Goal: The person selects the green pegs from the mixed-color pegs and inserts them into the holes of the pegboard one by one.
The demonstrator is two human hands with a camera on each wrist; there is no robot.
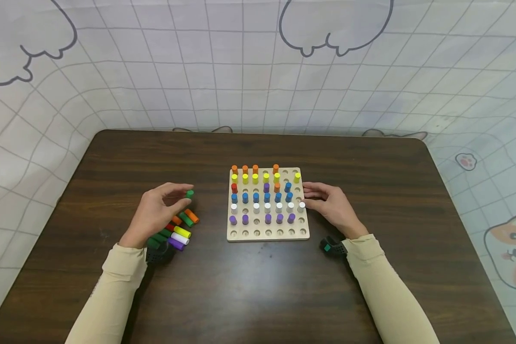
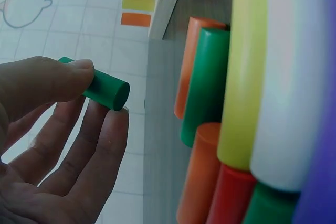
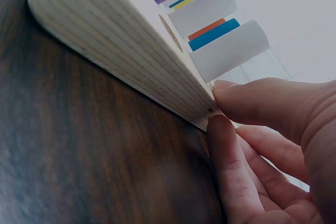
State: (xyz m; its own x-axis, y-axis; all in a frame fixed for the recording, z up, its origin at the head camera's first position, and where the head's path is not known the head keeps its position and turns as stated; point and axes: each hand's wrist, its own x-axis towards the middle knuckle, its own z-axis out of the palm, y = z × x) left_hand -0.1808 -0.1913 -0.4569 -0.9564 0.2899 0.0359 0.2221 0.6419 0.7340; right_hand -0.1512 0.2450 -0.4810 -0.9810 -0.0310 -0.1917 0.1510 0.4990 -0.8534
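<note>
Between thumb and fingers, my left hand pinches a green peg above the left of the table. Below that hand lies a loose heap of pegs, among them a yellow peg, a white peg and a purple peg. A square wooden pegboard lies flat at the centre, with orange, yellow, red, blue, white and purple pegs upright in rows. My right hand touches the board's right edge; in the right wrist view its thumb and fingertips rest against that edge, beside a white peg.
The dark wooden table has its back edge beyond the board. A white gridded cloth with cartoon drawings hangs behind and around it. Bare holes show in the board's front row and among the other rows.
</note>
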